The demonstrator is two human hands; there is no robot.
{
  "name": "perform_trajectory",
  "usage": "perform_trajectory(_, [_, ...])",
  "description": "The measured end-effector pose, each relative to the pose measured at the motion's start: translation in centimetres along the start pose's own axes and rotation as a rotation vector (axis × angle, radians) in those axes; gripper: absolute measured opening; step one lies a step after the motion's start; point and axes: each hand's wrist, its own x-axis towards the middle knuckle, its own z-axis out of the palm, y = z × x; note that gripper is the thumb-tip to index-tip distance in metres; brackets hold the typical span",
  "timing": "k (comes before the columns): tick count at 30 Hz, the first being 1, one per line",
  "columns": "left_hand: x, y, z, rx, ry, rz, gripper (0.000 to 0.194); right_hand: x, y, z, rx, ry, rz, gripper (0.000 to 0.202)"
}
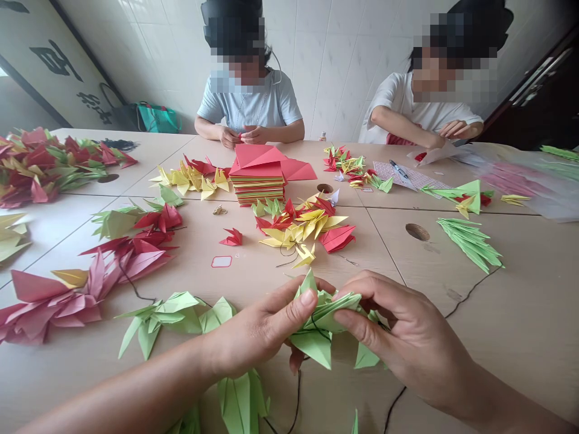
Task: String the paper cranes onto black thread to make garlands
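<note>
Green folded paper pieces (316, 346) are bunched between my two hands above the table (452, 374). My left hand (275, 319) closes on the left part of the bunch, its thumb pressed on top. My right hand (389, 319) pinches the right end of the layered green folds between thumb and fingers. A dark cord (394, 402) runs through and below the bunch. More green folded pieces (239, 398) hang or lie under my left forearm, and others (174, 316) spread on the table to its left.
Pink folded paper (63, 301) and a large mixed pile (40, 163) lie left. Ahead are a red-topped paper stack (257, 184) and yellow-red cranes (303, 226). Two people (248, 96) sit opposite. A green bundle (470, 244) and plastic sheets (520, 175) lie right.
</note>
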Motion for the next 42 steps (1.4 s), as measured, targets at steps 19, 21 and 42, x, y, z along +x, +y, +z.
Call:
perform_trajectory(19, [-0.3, 0.0, 0.0, 0.303, 0.013, -0.046, 0.046, -0.3, -0.3, 0.0, 0.002, -0.041, -0.055, 0.006])
perform_trajectory(21, [-0.3, 0.0, 0.0, 0.287, 0.013, -0.042, 0.042, -0.3, -0.2, 0.0, -0.01, -0.052, -0.053, 0.006])
perform_trajectory(42, [-0.2, 0.3, 0.2, 0.36, -0.12, 0.047, 0.05, -0.3, -0.6, 0.1, 0.068, -0.089, 0.066, 0.009])
